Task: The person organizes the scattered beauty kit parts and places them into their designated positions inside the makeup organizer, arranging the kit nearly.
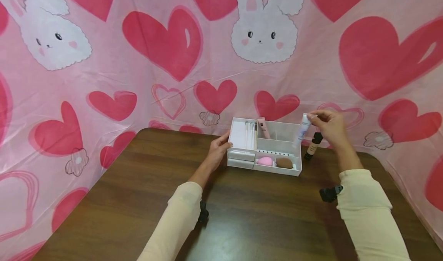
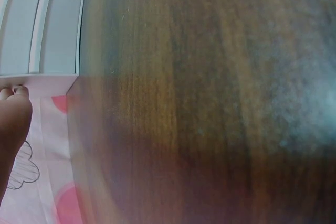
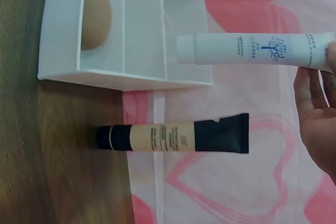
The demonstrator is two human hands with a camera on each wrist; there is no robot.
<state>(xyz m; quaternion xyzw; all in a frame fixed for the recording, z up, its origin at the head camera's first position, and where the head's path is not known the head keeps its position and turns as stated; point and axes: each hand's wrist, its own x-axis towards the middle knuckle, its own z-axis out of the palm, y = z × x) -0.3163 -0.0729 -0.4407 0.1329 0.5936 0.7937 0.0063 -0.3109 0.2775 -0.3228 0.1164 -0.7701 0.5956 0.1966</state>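
Observation:
My right hand (image 1: 330,127) pinches the crimped end of a white cream tube (image 3: 241,49) with blue print, its cap pointing down above the right end of a white desktop organizer (image 1: 280,172). With its fingers at the organizer's left side, my left hand (image 1: 219,150) touches the wall; how far they curl is partly hidden. Inside the organizer are a pink tube (image 1: 263,128), several thin cotton swabs or sticks (image 1: 250,134), a pink makeup sponge (image 1: 265,161) and a brown one (image 1: 284,163). Just right of it, a beige and black foundation tube (image 3: 163,137) stands upright on its cap.
Two small drawers (image 1: 241,159) form the organizer's lower left front. It stands near the back edge of a dark wooden table (image 1: 263,218). A pink cloth (image 1: 214,68) printed with hearts and rabbits hangs right behind and along the sides.

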